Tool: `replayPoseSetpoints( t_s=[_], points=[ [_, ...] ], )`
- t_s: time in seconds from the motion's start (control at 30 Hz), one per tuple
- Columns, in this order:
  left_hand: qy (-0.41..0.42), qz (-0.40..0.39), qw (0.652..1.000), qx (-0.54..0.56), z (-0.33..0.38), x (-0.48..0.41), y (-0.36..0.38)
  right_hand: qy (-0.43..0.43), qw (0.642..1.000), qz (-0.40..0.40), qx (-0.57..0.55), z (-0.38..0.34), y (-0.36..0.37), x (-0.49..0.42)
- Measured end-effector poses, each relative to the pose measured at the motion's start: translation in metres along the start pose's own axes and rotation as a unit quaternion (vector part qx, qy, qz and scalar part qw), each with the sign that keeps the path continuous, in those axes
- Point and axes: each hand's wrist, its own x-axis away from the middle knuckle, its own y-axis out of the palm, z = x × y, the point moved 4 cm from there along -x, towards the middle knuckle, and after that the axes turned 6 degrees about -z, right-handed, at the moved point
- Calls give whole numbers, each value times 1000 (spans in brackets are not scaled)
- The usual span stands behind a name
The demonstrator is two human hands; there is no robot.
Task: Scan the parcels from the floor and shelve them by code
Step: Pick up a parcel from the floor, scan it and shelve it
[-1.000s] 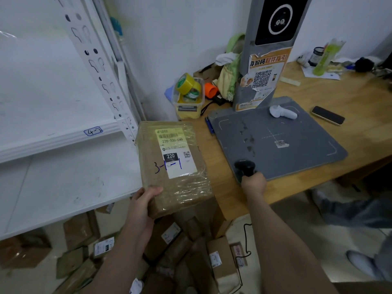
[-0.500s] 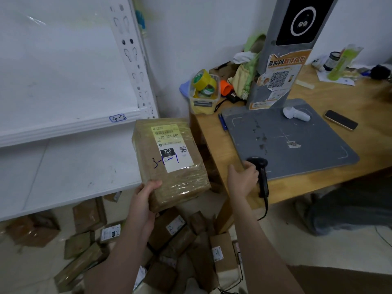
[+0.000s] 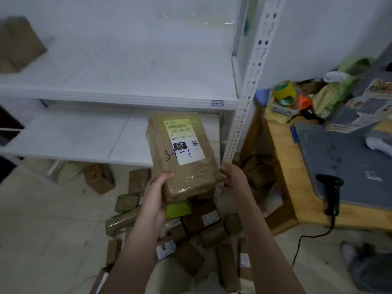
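Having been released, the scanner (image 3: 331, 192) is left lying at the counter (image 3: 284, 166) edge, and the right grip (image 3: 233, 179) is brought across to the parcel (image 3: 182, 155), fingers loose against its right edge. Scanning is judged done; shelving is due. The parcel is clasped at its lower left corner by the left grip (image 3: 157, 194) and held tilted before the lower shelf (image 3: 74, 141). Brown, tape-wrapped, white label; "3-1-1" is penned in blue.
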Motion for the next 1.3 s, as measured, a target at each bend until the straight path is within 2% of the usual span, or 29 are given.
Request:
replayPoseSetpoints(
  t_s=[0.27,0.47,0.7,0.8,0.97,1.3],
  points=[
    [11,27,999,20,60,50,-152,57,980,-173,82,65,153,31],
    [73,79,993,56,96,96,-250,102,960,-255,62,105,266,64],
    [141,144,974,99,118,134,-335,136,915,-370,90,123,369,96],
    [170,162,967,103,130,142,-355,138,901,-399,101,125,406,103],
    [199,173,957,123,158,134,-365,104,901,-406,109,111,443,89],
    [263,147,945,131,247,63,-312,32,918,-390,62,12,476,18]
  ],
)
